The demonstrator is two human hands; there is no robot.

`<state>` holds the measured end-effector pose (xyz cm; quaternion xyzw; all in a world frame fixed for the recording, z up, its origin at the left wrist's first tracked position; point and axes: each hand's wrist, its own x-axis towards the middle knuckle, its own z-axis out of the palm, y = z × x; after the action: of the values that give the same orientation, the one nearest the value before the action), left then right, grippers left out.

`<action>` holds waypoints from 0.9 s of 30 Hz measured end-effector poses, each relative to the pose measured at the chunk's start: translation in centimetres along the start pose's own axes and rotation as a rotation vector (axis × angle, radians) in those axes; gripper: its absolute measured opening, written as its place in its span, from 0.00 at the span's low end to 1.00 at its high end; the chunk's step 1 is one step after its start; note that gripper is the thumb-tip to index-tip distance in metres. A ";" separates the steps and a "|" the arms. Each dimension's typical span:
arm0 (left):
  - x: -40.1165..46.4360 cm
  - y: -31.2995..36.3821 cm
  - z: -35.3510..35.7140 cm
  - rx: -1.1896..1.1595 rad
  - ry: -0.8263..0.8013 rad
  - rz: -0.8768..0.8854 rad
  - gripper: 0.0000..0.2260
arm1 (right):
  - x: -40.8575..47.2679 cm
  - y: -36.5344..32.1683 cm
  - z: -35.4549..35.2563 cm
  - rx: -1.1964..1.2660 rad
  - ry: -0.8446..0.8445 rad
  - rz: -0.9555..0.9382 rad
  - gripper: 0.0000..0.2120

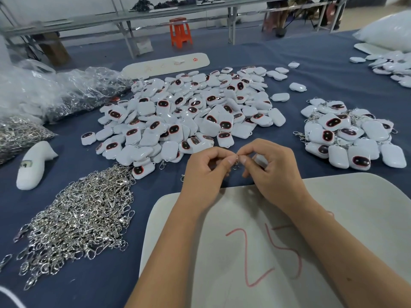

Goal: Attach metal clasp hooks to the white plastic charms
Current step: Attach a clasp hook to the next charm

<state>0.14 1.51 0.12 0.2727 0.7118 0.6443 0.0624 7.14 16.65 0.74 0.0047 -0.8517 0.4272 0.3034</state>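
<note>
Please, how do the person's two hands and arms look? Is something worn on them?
Both the left hand and the right hand are bare: no gloves, no rings or watch visible. Forearms are uncovered, no sleeves in view. Fingernails look short and unpainted.

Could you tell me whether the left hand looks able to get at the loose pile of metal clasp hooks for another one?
Probably yes, once freed. The pile of clasp hooks lies uncovered on the blue cloth on the left hand's side with nothing between them, though that hand is now pinching a clasp hook together with the right hand.
</note>
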 end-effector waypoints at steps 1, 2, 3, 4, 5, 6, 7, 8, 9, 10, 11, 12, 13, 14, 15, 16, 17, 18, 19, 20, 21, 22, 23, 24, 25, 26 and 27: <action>0.0 0.0 0.0 0.000 0.002 0.001 0.08 | 0.0 0.0 0.0 -0.011 0.007 -0.012 0.07; 0.0 0.0 0.0 -0.002 0.004 0.000 0.08 | 0.0 0.0 0.0 -0.022 0.013 -0.024 0.07; 0.0 -0.1 0.0 -0.010 0.005 -0.004 0.08 | 0.0 -0.1 0.0 -0.032 0.018 -0.035 0.07; 0.0 -0.1 0.0 -0.021 0.007 -0.010 0.08 | 0.0 -0.1 -0.1 -0.040 0.022 -0.045 0.07; 0.1 -0.1 0.0 -0.032 0.009 -0.017 0.07 | 0.0 -0.1 -0.1 -0.045 0.023 -0.055 0.07; 0.1 -0.1 -0.1 -0.037 0.009 -0.024 0.07 | 0.0 -0.1 -0.1 -0.050 0.023 -0.064 0.07; 0.1 -0.1 -0.1 -0.038 0.008 -0.030 0.06 | 0.0 -0.1 -0.1 -0.055 0.024 -0.071 0.07; 0.1 -0.2 0.0 -0.036 0.007 -0.035 0.06 | 0.0 -0.1 -0.1 -0.059 0.026 -0.076 0.07; 0.1 -0.2 0.0 -0.033 0.005 -0.038 0.06 | 0.0 0.0 -0.1 -0.062 0.028 -0.079 0.07; 0.1 -0.2 0.0 -0.028 0.003 -0.038 0.06 | 0.1 0.0 0.0 -0.062 0.032 -0.079 0.07; 0.1 -0.2 0.0 -0.022 0.002 -0.038 0.06 | 0.1 0.1 0.0 -0.059 0.034 -0.079 0.08; 0.1 -0.2 0.0 -0.018 0.002 -0.041 0.06 | 0.1 0.1 0.0 -0.058 0.036 -0.080 0.08; 0.1 -0.2 0.0 -0.018 0.004 -0.048 0.06 | 0.1 0.1 0.0 -0.060 0.036 -0.079 0.08; 0.1 -0.3 0.0 -0.020 0.005 -0.056 0.06 | 0.0 0.2 0.1 -0.064 0.033 -0.070 0.08; 0.1 -0.3 0.0 -0.021 0.008 -0.064 0.06 | 0.0 0.2 0.1 -0.062 0.022 -0.046 0.08; 0.1 -0.3 0.0 -0.018 0.014 -0.071 0.06 | -0.1 0.3 0.2 -0.053 0.004 -0.011 0.09; 0.1 -0.3 0.1 -0.009 0.025 -0.075 0.05 | -0.1 0.3 0.3 -0.041 -0.015 0.027 0.09; 0.2 -0.3 0.1 0.004 0.045 -0.076 0.05 | -0.1 0.4 0.3 -0.029 -0.025 0.057 0.09; 0.2 -0.3 0.2 0.018 0.072 -0.077 0.05 | -0.2 0.5 0.3 -0.016 -0.024 0.080 0.08; 0.2 -0.4 0.2 0.029 0.101 -0.083 0.05 | -0.1 0.7 0.3 0.001 -0.019 0.107 0.08; 0.3 -0.3 0.1 0.037 0.125 -0.094 0.04 | -0.1 0.8 0.2 0.021 -0.016 0.144 0.07; 0.3 -0.3 0.1 0.042 0.146 -0.107 0.04 | 0.0 0.9 0.2 0.043 -0.018 0.190 0.07; 0.3 -0.3 0.1 0.050 0.171 -0.120 0.04 | 0.0 1.1 0.3 0.059 -0.020 0.232 0.07; 0.3 -0.3 0.1 0.060 0.203 -0.134 0.04 | 0.0 1.2 0.3 0.067 -0.016 0.263 0.07; 0.3 -0.3 0.0 0.072 0.240 -0.151 0.05 | 0.0 1.3 0.4 0.068 -0.008 0.285 0.08; 0.4 -0.3 0.0 0.083 0.275 -0.171 0.05 | 0.0 1.4 0.4 0.071 0.001 0.305 0.08; 0.4 -0.4 -0.1 0.098 0.296 -0.189 0.05 | 0.0 1.4 0.4 0.079 0.009 0.329 0.08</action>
<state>-0.38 1.57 -0.09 0.1094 0.7664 0.6330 0.0040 6.56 17.30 -0.45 -0.1246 -0.8222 0.5043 0.2326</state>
